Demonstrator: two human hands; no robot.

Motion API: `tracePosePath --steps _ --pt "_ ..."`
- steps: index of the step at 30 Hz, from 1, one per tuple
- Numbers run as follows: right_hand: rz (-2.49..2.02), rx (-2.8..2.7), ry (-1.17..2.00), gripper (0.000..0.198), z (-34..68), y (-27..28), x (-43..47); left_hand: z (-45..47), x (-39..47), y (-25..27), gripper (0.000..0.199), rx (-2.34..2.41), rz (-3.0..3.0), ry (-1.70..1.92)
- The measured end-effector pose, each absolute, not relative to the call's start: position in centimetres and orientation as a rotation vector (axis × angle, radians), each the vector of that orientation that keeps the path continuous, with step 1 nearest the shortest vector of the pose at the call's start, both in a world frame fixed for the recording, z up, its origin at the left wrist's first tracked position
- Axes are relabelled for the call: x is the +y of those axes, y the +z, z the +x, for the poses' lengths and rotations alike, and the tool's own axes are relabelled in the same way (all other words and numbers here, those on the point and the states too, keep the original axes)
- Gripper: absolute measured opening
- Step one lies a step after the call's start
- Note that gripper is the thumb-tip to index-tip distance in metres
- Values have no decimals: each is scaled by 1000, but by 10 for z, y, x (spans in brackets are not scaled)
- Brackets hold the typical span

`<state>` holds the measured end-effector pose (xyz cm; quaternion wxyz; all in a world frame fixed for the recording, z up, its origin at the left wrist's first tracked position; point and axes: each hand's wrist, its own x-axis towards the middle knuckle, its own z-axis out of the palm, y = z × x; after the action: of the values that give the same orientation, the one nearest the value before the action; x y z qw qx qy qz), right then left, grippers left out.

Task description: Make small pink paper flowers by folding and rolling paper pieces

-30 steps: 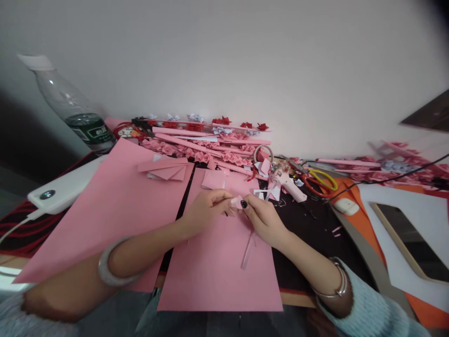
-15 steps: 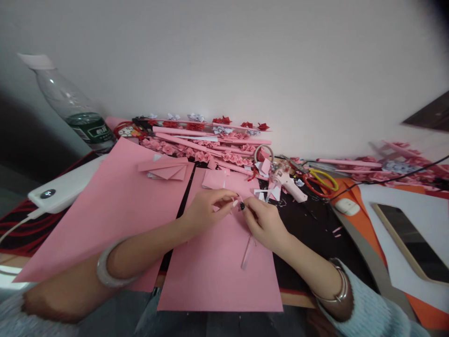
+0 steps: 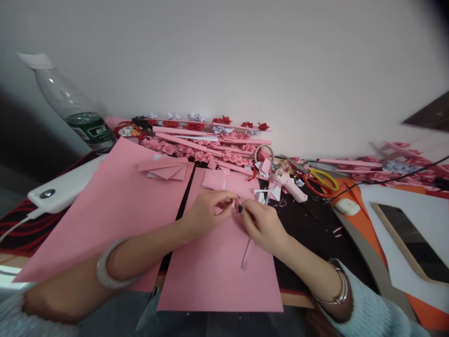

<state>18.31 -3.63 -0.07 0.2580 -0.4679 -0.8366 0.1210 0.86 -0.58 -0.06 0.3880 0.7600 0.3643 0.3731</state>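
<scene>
Over a pink paper sheet (image 3: pixel 217 276), my left hand (image 3: pixel 206 211) and my right hand (image 3: pixel 264 221) meet with fingertips pinched. Between them is a small pink paper piece (image 3: pixel 238 204), mostly covered by the fingers, so its exact shape is hidden. A thin pale pink strip or stick (image 3: pixel 246 253) lies on the sheet below my right hand. Just beyond my left hand lies a folded pink paper piece (image 3: pixel 213 179). Another pink sheet (image 3: pixel 136 210) on the left bears a stack of folded pink papers (image 3: pixel 166 168).
Paper flowers (image 3: pixel 199 154) and rolled pink paper sticks (image 3: pixel 185 132) line the wall. A pink glue gun (image 3: pixel 289 183), tape roll (image 3: pixel 264 153) and yellow-and-red scissors (image 3: pixel 321 180) lie right of centre. A bottle (image 3: pixel 75 107) and white power bank (image 3: pixel 66 187) are left; a phone (image 3: pixel 409 241) is right.
The fingers of both hands have shifted slightly around the small pink paper piece, turning it a little. Everything else stays in place.
</scene>
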Motion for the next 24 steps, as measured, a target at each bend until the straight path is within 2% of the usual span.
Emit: tracePosePath --steps 19,24 --pt "-1243 -2213 425 11 181 -1 -38 7 -7 0 12 959 1838 925" --pt "-1254 -2073 565 17 183 1 -34 4 -3 1 24 834 1732 856"
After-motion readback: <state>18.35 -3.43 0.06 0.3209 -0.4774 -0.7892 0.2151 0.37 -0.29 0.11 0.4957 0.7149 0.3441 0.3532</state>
